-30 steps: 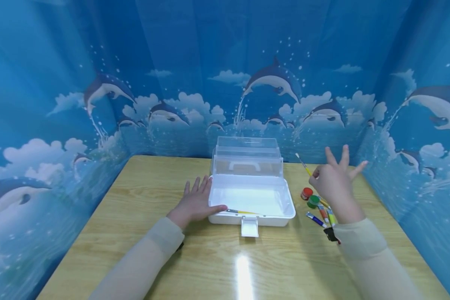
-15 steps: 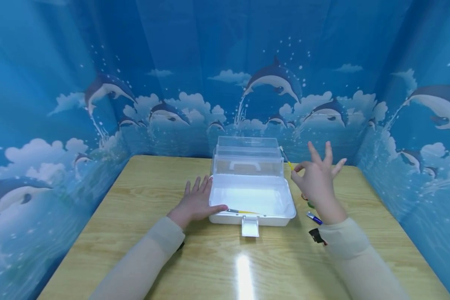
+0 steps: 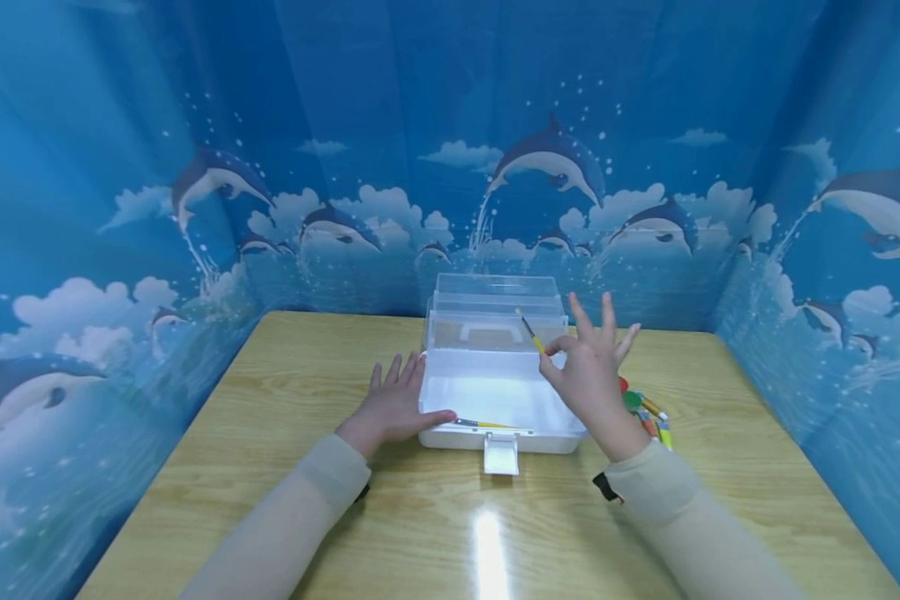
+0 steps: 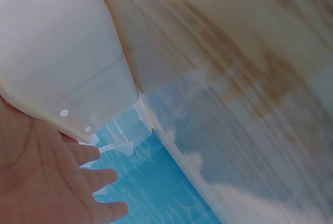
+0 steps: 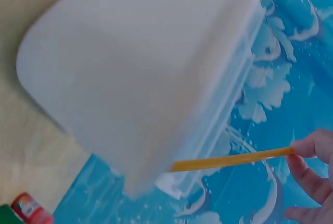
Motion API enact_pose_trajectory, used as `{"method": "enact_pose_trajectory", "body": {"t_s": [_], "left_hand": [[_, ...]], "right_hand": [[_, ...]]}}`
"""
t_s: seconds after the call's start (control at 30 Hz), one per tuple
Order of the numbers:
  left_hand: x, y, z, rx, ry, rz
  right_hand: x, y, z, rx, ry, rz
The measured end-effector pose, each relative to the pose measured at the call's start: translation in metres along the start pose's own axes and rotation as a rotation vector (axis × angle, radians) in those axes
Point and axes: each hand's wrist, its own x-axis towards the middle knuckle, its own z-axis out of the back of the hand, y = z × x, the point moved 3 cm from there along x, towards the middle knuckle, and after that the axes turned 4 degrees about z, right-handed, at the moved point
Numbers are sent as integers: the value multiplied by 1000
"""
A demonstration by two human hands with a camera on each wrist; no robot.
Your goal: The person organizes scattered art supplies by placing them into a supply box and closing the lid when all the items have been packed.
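Observation:
A white plastic box [image 3: 450,438] with its clear lid [image 3: 461,317] raised sits on the table. My left hand [image 3: 393,408] rests against its left rim, fingers straight, thumb over the front left corner. A yellow paintbrush [image 3: 487,424] lies inside along the front wall. Over the box's right part, my right hand [image 3: 588,379] pinches a second paintbrush [image 3: 530,332] between thumb and forefinger, its bristle end pointing up and left; the other fingers are spread. The yellow handle [image 5: 234,159] of the held brush shows in the right wrist view, partly hidden by the box's wall.
Right of the box lie a red-lidded paint pot [image 3: 623,384], a green-lidded pot [image 3: 632,401] and several paint tubes [image 3: 664,433], partly behind my right hand. The box's latch [image 3: 501,455] hangs at its front. Blue dolphin-printed curtains [image 3: 420,167] surround the wooden table [image 3: 300,358].
My right hand, pinching the paintbrush, has moved left from above the paints to over the box. My left hand has stayed at the box's left rim.

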Motion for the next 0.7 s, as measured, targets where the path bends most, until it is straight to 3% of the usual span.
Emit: {"method": "enact_pose_trajectory", "body": {"t_s": [0.4,0.7], "left_hand": [[-1,0,0,3,5,10],[2,1,-2,7,-24,4]], "right_hand": [[-11,21,-27,16,120,102],[-17,19,-45,12,210,193]]}}
